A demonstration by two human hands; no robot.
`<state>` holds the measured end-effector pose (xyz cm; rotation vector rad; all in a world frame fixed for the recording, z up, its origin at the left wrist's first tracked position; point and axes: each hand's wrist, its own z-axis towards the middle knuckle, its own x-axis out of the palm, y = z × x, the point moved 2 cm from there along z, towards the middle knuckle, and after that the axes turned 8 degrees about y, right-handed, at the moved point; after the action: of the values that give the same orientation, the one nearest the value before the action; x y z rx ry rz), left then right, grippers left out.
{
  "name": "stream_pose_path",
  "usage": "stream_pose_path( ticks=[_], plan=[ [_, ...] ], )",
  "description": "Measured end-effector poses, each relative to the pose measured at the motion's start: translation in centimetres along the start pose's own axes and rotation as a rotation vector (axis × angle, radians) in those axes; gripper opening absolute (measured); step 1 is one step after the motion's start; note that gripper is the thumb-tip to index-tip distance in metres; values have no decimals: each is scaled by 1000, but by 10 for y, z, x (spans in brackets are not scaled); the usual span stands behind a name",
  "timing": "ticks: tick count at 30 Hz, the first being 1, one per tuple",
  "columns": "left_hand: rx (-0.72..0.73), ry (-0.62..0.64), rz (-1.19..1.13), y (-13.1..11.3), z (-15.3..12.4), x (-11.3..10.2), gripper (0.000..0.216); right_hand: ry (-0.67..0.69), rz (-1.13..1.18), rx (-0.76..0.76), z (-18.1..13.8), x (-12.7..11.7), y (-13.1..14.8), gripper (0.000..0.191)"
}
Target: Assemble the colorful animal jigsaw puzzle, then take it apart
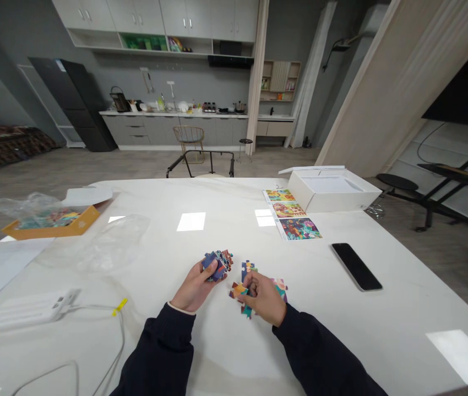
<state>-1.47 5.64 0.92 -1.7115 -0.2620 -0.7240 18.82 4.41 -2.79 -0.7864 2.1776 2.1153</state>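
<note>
My left hand [195, 286] is closed round a stack of jigsaw puzzle pieces [217, 265], its thumb pressed on top. Just to the right, my right hand [267, 297] pinches an orange and dark red puzzle piece [238, 289] between thumb and fingers, low over the table. Other loose pieces lie close around it: a blue and yellow puzzle piece [247, 268] beyond the fingers, a teal puzzle piece [246, 312] below them, and a pinkish puzzle piece [280, 285] partly hidden behind the hand.
A printed picture sheet [300, 228] lies near an open white box [333, 190]. At right is a black phone [357, 266]. An orange tray [52, 225] with bagged pieces, a clear plastic bag [114, 245], a white power strip [31, 311] and its cable [122, 330] occupy the left.
</note>
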Motion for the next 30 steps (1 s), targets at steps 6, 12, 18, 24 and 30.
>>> stream_pose_path(
  ticks=[6,12,18,24,30],
  plan=[
    [-84,189,42,0,-5,4,42,-133,461,36,11,-13,-2,45],
    [-130,207,73,20,-1,12,43,-182,540,25,14,-15,1,49],
    [-52,85,25,24,4,10,41,-126,147,-81,17,-32,9,39],
    [-74,-6,-14,18,4,3,39,-124,-518,-196,22,-40,6,45],
    [-64,19,-8,20,5,7,43,-206,-390,-105,27,-33,-6,38]
  ],
)
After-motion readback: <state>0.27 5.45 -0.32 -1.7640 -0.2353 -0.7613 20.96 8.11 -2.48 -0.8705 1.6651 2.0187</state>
